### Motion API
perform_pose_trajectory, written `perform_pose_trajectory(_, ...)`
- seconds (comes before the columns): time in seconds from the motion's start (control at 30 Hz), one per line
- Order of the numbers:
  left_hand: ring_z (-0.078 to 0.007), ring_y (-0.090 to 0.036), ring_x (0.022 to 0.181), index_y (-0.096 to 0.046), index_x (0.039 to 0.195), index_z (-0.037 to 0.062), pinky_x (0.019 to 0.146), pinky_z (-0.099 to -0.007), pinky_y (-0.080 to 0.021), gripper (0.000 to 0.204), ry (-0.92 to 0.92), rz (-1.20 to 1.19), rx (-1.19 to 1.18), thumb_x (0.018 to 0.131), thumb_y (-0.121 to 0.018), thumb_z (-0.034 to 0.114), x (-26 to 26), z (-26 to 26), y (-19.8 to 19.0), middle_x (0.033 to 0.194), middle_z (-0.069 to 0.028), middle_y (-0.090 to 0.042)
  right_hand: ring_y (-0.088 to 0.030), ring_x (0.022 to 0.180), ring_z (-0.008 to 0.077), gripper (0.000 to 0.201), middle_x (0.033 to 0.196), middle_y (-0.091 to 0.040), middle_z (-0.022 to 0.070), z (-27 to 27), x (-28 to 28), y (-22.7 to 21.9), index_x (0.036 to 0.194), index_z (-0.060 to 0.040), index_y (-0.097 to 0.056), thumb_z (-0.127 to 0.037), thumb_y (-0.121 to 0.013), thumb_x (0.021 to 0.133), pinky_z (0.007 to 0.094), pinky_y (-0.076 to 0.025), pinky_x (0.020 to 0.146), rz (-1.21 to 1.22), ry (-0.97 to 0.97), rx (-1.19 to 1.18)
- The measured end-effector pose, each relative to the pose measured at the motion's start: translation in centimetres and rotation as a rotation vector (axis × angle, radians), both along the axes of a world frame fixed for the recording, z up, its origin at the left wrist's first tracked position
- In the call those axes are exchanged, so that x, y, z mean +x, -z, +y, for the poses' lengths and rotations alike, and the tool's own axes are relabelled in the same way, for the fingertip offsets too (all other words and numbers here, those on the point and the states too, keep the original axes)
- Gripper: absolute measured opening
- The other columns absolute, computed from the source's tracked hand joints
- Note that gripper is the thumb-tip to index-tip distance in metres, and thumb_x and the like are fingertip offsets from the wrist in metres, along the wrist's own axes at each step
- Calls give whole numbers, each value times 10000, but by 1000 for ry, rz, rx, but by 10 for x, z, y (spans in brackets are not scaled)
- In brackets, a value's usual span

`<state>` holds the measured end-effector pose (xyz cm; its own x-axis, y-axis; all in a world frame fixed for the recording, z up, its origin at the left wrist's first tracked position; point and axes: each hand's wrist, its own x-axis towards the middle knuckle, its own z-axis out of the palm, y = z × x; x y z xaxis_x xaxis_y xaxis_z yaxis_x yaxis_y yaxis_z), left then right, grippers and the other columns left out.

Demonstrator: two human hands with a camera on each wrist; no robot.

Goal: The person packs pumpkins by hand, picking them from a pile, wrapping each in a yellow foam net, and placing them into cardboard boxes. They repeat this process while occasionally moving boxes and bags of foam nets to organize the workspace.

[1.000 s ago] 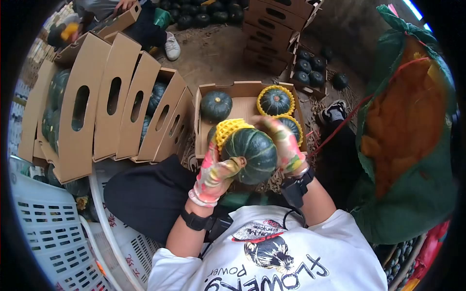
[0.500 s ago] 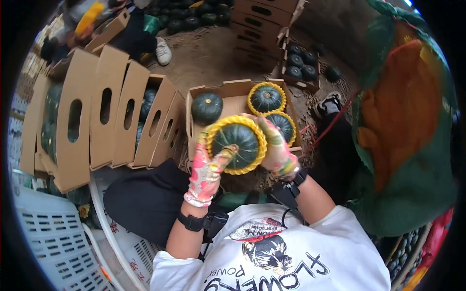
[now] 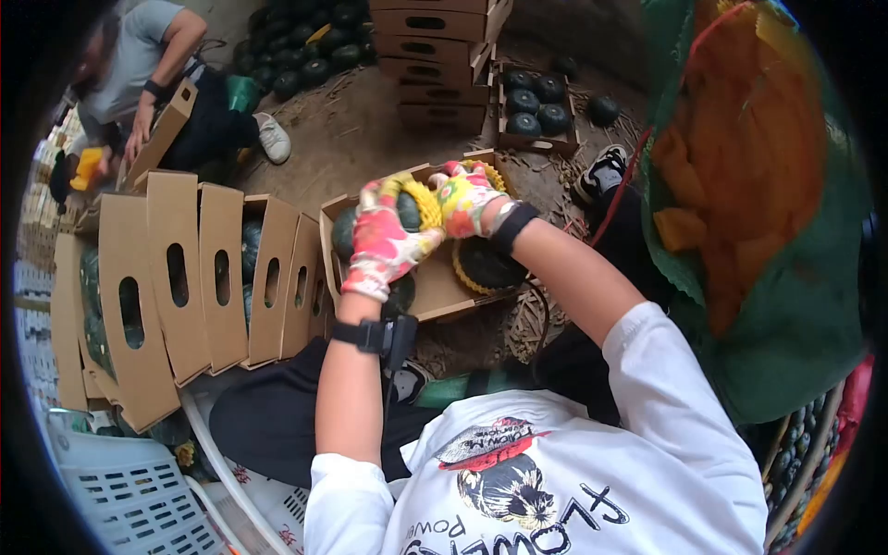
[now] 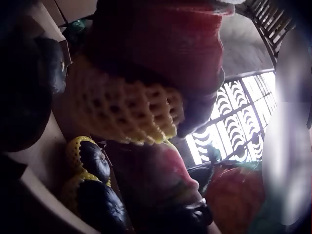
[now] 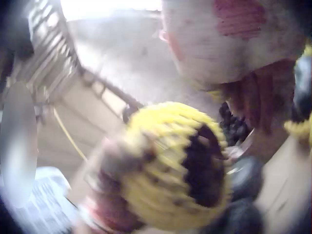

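My gloved left hand point(image 3: 384, 242) grips a dark green pumpkin point(image 3: 408, 213) in a yellow foam net over the open cardboard box point(image 3: 442, 294). The net point(image 5: 161, 126) wraps its side and leaves a round dark opening in the right wrist view. Close beside it is my gloved right hand point(image 3: 464, 199), its fingers pointing down, apart from that pumpkin in the right wrist view. Bare pumpkins show at the box's left, one a dark pumpkin point(image 3: 343, 233) partly behind my left hand. Along the right side are two netted pumpkins point(image 4: 100, 163), partly hidden in the head view.
Tilted cardboard boxes point(image 3: 139, 305) of pumpkins line the left, above a white plastic crate point(image 3: 120, 490). Stacked boxes point(image 3: 430, 69) and a pumpkin-filled box point(image 3: 536, 143) stand ahead. A green sack point(image 3: 768, 351) is at right. Another person point(image 3: 157, 55) works at upper left.
The netted pumpkin has moved away from my body, up over the box, and tipped onto its side. My right hand has come off it toward the far right corner. The head view has shifted.
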<state>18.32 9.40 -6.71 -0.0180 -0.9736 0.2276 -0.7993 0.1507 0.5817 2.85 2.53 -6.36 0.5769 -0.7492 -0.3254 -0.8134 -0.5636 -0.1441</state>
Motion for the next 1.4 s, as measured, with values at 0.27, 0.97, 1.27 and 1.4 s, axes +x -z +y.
perform_pose_trajectory(0.27, -378, -441, 1188, -533, 1253, 125, 925, -522, -424, 773, 101, -615, 340, 572, -760, 411, -31, 0, 1, 1325, -138, -430, -349, 1303, 329, 510, 1294, -485, 81, 3, -11, 39, 1176, -180, -604, -252, -682, 677, 565, -197, 1081, -334, 112, -232)
perform_pose_trajectory(0.97, -154, -586, 1003, -519, 1262, -11, 879, -277, -477, 435, 12, 470, 229, 886, -642, 170, 27, 112, -90, 1082, -94, -612, -624, 919, 222, 308, 969, -652, 87, 122, -336, -24, 1096, -36, -614, -89, -604, 793, 329, -494, 764, 306, 526, -927)
perform_pose_trajectory(1.27, -249, -501, 1235, -295, 1446, 28, 991, -339, -421, 729, 373, 604, 132, 827, -680, 29, -33, 155, -57, 1370, -151, -481, -604, 1052, 365, 779, 1308, -503, 250, 189, -68, -64, 1457, -51, -254, -1, -590, 755, 331, -482, 880, -908, 62, 159)
perform_pose_trajectory(1.4, -152, -590, 1059, -266, 1467, 58, 880, -275, -470, 713, 204, 715, 445, 870, -655, 95, -8, 169, -64, 1247, -123, -577, -576, 967, 133, 751, 1222, -515, 111, 178, -64, -33, 1456, -107, -265, -56, -657, 818, 273, -483, 853, -1348, 442, 1002)
